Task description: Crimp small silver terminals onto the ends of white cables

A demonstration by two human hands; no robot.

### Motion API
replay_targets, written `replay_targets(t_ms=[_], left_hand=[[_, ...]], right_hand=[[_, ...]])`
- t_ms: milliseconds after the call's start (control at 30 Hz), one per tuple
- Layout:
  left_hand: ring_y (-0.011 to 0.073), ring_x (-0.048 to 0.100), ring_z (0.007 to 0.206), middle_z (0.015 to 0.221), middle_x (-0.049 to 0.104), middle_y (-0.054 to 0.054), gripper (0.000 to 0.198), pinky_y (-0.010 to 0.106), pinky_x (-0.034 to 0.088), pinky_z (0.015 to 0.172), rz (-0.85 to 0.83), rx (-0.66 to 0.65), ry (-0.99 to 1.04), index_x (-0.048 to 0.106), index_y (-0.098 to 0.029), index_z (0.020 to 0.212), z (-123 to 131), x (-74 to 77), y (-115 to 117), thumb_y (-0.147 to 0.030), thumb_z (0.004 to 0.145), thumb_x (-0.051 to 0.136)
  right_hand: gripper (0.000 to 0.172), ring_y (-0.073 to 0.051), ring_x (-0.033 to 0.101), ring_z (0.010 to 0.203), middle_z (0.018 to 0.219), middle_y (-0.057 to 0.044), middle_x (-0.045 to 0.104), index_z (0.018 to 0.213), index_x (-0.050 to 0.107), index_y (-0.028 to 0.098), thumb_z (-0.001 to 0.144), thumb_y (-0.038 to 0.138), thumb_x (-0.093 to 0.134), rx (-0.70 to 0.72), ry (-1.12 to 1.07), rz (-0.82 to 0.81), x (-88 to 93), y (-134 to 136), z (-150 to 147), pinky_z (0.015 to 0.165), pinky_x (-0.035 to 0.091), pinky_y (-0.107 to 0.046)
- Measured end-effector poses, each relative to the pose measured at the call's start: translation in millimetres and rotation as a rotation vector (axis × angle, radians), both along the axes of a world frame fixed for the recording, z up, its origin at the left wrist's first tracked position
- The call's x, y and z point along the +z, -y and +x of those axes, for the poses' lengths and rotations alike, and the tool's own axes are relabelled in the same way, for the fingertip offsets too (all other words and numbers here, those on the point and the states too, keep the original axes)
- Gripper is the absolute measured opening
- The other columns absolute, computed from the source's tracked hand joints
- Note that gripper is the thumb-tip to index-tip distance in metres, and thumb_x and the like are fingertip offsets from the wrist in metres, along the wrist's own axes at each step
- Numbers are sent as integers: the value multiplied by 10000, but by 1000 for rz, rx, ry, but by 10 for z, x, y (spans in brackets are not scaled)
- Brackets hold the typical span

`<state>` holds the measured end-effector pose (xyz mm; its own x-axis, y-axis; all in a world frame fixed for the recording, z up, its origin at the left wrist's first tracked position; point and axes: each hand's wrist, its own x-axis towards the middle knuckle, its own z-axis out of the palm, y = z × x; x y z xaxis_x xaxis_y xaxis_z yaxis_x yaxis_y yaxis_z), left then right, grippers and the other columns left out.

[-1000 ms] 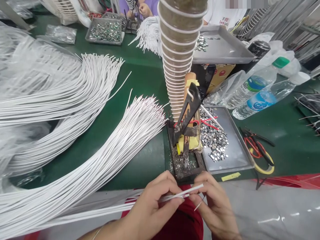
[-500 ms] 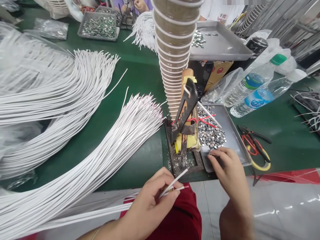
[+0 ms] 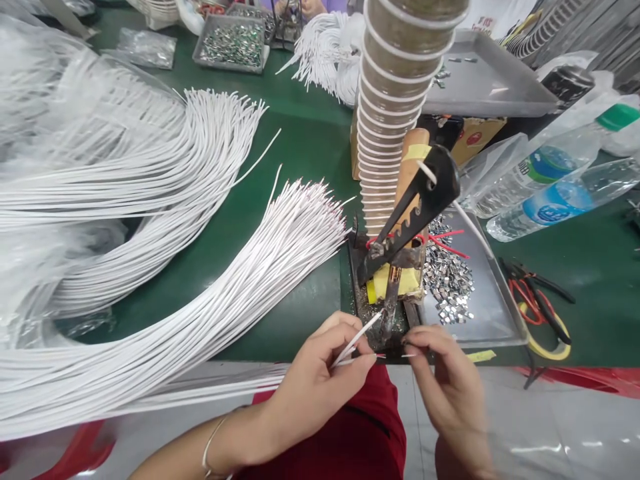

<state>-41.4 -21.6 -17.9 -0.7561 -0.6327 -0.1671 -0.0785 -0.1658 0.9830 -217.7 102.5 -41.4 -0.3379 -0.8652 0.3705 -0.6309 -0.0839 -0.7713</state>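
Observation:
My left hand (image 3: 327, 370) is closed on white wires (image 3: 359, 339); one end sticks up to the right, and a thin reddish tip shows beyond the thumb. Just to the right, my right hand (image 3: 445, 383) pinches a small thin pale piece (image 3: 409, 355), its end facing that tip across a small gap. Fingers hide most of the piece. Above both hands stands a wooden-handled soldering iron (image 3: 414, 157), tip down in a dirty metal stand (image 3: 360, 267). The metal tray (image 3: 493, 300) with small shiny metal parts (image 3: 447, 280) lies beyond my right hand.
A large bundle of white wires (image 3: 240, 280) spreads across the left. A ribbed hose (image 3: 395, 120) rises behind the iron. Pliers (image 3: 543, 303), yellow tape (image 3: 547, 350) and water bottles (image 3: 555, 207) are at the right. Another person's hand (image 3: 313, 7) shows at the back.
My right hand has moved left from the metal parts in the tray to beside my left hand, pinching a small piece. My left hand keeps its wires. The view has shifted.

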Motion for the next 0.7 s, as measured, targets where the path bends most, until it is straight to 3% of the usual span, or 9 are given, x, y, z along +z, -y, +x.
replay_targets(t_ms=[100, 300, 400, 533, 700], left_hand=[[136, 563, 829, 917, 606, 22, 115, 243, 447, 768, 27, 1, -43, 625, -160, 823, -32, 31, -3, -134, 926, 581], [123, 560, 784, 870, 647, 8, 117, 229, 455, 749, 119, 1, -10, 580, -162, 806, -48, 76, -13, -154, 923, 576], [124, 560, 798, 892, 650, 12, 128, 230, 457, 756, 144, 0, -7, 560, -163, 785, -48, 69, 4, -162, 911, 582], [134, 570, 840, 928, 658, 21, 120, 245, 458, 792, 170, 13, -8, 556, -164, 799, -61, 58, 25, -179, 914, 587], [138, 557, 849, 956, 663, 26, 136, 249, 446, 778, 207, 16, -9, 554, -166, 807, -84, 63, 52, -213, 931, 584]], right_hand=[[296, -124, 606, 950, 1034, -33, 655, 1159, 616, 212, 930, 25, 599, 77, 10, -3, -10, 5, 134, 786, 513, -252], [292, -128, 583, 924, 995, -29, 639, 1149, 626, 185, 918, 8, 611, 79, -28, -52, 39, 39, 191, 831, 496, -299], [307, -132, 573, 945, 1014, -43, 616, 1169, 646, 175, 927, -3, 586, 51, -73, -75, 51, 38, 204, 813, 492, -295], [276, -124, 611, 1050, 1113, -62, 626, 1131, 625, 142, 918, -24, 568, -32, -142, -134, 33, 32, 231, 932, 510, -286], [287, -108, 647, 1063, 1115, -56, 666, 1058, 595, 126, 855, -75, 621, -52, -196, -202, 6, 53, 254, 961, 521, -267]])
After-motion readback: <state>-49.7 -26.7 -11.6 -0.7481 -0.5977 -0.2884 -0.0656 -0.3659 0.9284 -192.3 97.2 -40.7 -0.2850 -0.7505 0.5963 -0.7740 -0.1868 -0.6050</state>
